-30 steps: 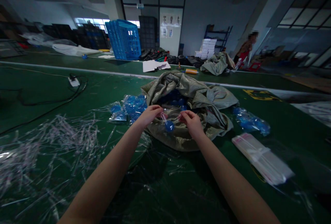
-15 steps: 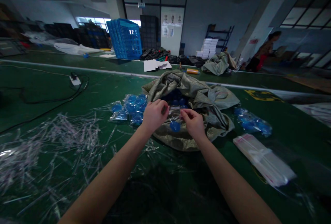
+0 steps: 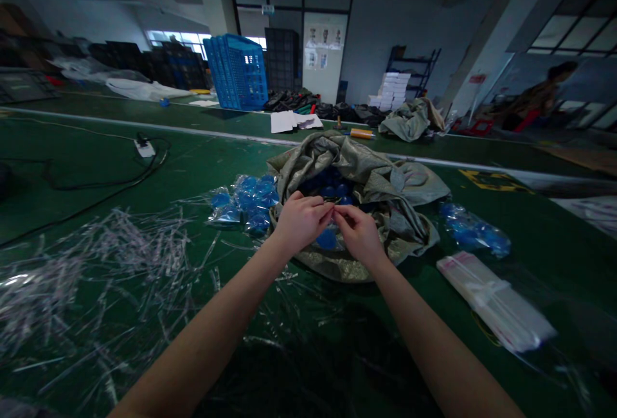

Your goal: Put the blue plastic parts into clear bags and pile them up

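A clear plastic bag with a round blue piece (image 3: 327, 238) in it hangs below my fingers. My left hand (image 3: 303, 220) and my right hand (image 3: 359, 231) meet at the bag's top edge, both closed in a pinch on it. Behind them a grey-green woven sack (image 3: 332, 146) lies with its mouth open, and several blue balls (image 3: 343, 190) show inside. Left of the sack sits a heap of clear bags with blue pieces (image 3: 250, 199). Another group of bagged blue pieces (image 3: 475, 230) lies to the right.
A stack of flat clear bags (image 3: 496, 299) lies front right. Thin clear plastic strips (image 3: 130, 257) cover the left of the green table. A power strip (image 3: 144, 147) with cables is at the back left. Beyond stand a blue crate (image 3: 236, 74) and, far right, a person (image 3: 542, 96).
My left hand has moved right, and its fingers have come together with those of my right hand at the bag's top. In the background the person has moved right.
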Demonstrator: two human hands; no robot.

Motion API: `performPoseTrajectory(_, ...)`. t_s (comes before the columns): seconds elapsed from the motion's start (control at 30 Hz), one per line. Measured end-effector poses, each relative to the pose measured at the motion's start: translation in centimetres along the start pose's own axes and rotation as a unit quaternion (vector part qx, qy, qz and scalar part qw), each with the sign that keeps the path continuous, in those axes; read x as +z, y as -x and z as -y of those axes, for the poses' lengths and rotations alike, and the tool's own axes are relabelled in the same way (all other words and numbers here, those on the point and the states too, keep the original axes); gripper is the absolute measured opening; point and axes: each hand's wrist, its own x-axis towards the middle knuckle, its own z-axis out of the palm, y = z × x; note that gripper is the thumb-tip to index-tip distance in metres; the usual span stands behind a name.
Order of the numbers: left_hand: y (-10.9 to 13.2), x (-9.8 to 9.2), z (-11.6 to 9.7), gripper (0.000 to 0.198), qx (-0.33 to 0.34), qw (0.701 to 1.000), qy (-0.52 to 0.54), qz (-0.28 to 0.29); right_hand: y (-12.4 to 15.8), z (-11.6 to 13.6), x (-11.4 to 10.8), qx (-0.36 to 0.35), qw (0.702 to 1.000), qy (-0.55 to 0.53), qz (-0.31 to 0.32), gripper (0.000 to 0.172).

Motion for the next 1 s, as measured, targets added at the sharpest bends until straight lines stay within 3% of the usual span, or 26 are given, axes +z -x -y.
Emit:
performPoseTrajectory(0.3, 0.2, 0.2, -0.2, 0.027, -0.030, 0.999, 0.027, -0.010, 0.0, 0.8, -0.2, -0.044, 0.996, 0.067, 0.026, 0.019)
performPoseTrajectory(0.43, 0.0, 0.4, -0.1, 0.019, -0.111, 0.987, 0.091, -0.066, 0.1, 1.0, -0.1, -0.034, 0.997, 0.071, 0.020, 0.017)
performPoseTrajectory(0.5, -0.2, 0.2, 0.4, 0.016, -0.179, 0.963, 0.160, -0.124, 0.1, 1.0, 0.0, -0.016, 0.998, 0.061, 0.009, 0.016)
performPoseTrajectory(0.57, -0.5, -0.1, 1.5, 0.012, -0.270, 0.909, 0.250, -0.195, 0.2, 1.1, 0.0, 0.013, 0.999, 0.027, -0.017, 0.017)
performPoseTrajectory(0.6, -0.7, -0.3, 2.2, 0.010, -0.317, 0.868, 0.304, -0.232, 0.1, 1.1, -0.1, 0.030, 0.999, 0.002, -0.037, 0.018)
performPoseTrajectory(0.67, -0.9, -0.7, 4.0, 0.006, -0.393, 0.762, 0.423, -0.292, 0.1, 1.3, -0.3, 0.056, 0.994, -0.050, -0.084, 0.021)
performPoseTrajectory(0.77, -1.0, -1.2, 6.8, 0.002, -0.445, 0.596, 0.577, -0.338, -0.2, 1.6, -1.0, 0.064, 0.984, -0.088, -0.138, 0.024)
performPoseTrajectory(0.83, -0.7, -1.5, 8.3, 0.008, -0.454, 0.517, 0.633, -0.356, -0.5, 1.8, -1.6, 0.063, 0.982, -0.092, -0.152, 0.024)
performPoseTrajectory(0.9, -0.2, -1.5, 9.2, 0.016, -0.453, 0.479, 0.658, -0.364, -0.7, 2.0, -2.2, 0.063, 0.981, -0.094, -0.159, 0.024)
performPoseTrajectory(0.93, 0.1, -1.4, 9.4, 0.019, -0.449, 0.478, 0.666, -0.357, -0.8, 2.0, -2.4, 0.063, 0.980, -0.096, -0.162, 0.023)
performPoseTrajectory(1.0, 0.6, -1.1, 9.1, 0.022, -0.436, 0.502, 0.683, -0.301, -1.0, 2.1, -2.8, 0.065, 0.979, -0.102, -0.166, 0.024)
